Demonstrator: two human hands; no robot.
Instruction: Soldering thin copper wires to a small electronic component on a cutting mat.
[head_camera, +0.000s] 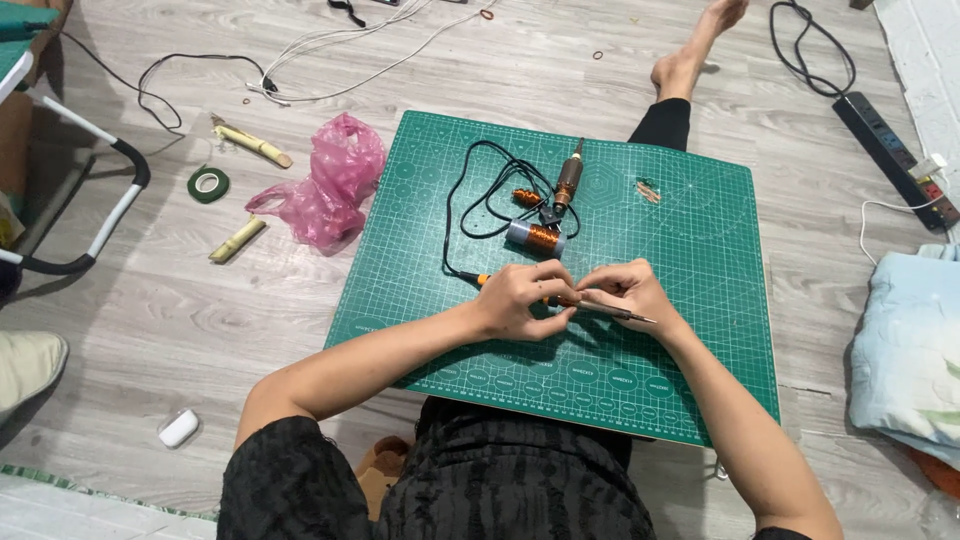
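Note:
My left hand (520, 298) and my right hand (622, 291) meet over the green cutting mat (690, 330), both closed on a thin soldering iron (618, 311) with an orange handle and a dark metal tip that points right. Its black cord (470, 200) loops away across the mat. Just beyond my hands lie a grey spool wound with copper wire (535, 237), a smaller copper coil (527, 197) and a brown motor rotor with a shaft (569, 178). A small scrap of wire (648, 190) lies to the right of them.
On the wooden floor to the left lie a pink plastic bag (335, 185), a green tape roll (208, 184) and two bamboo pieces (238, 240). A black power strip (893, 155) lies at the far right, a pale blue cloth (905, 350) beside the mat, a white case (179, 428) near left.

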